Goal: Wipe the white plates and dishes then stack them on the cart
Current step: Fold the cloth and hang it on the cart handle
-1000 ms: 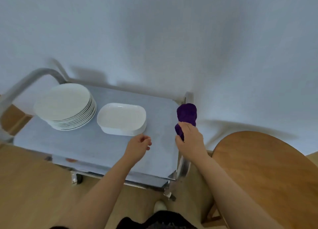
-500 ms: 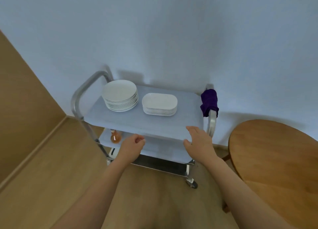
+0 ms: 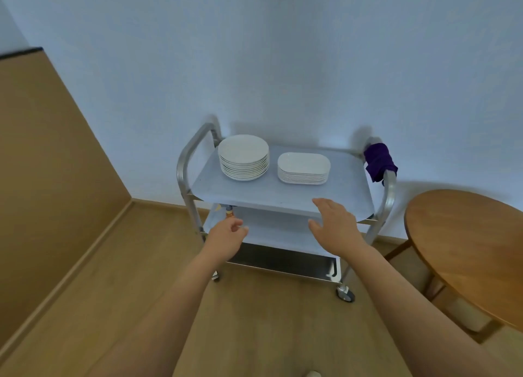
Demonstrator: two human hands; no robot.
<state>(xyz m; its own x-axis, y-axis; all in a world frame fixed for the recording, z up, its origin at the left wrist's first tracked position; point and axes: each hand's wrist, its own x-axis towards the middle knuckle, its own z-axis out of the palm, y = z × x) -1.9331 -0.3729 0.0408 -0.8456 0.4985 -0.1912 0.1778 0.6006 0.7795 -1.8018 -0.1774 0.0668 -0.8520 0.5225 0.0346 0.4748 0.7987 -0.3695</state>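
Head view: left hand [image 3: 226, 235] loosely curled, empty; right hand [image 3: 335, 225] flat, released, hovering over the near edge of the cart [image 3: 283, 195]. Round plate stack [image 3: 244, 157] & oval dish stack [image 3: 303, 168] beyond fingertips, purple cloth [image 3: 377, 161] on handle far right. Risk: nudging cart w/ palm, stacks sliding.

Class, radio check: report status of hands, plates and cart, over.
Left hand and right hand empty. Round plates and oval dishes stacked on cart. Purple cloth draped on handle. Nothing blocking.

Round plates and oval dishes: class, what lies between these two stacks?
Head view: only a bare strip of the cart's top shelf separates the round plates from the oval dishes.
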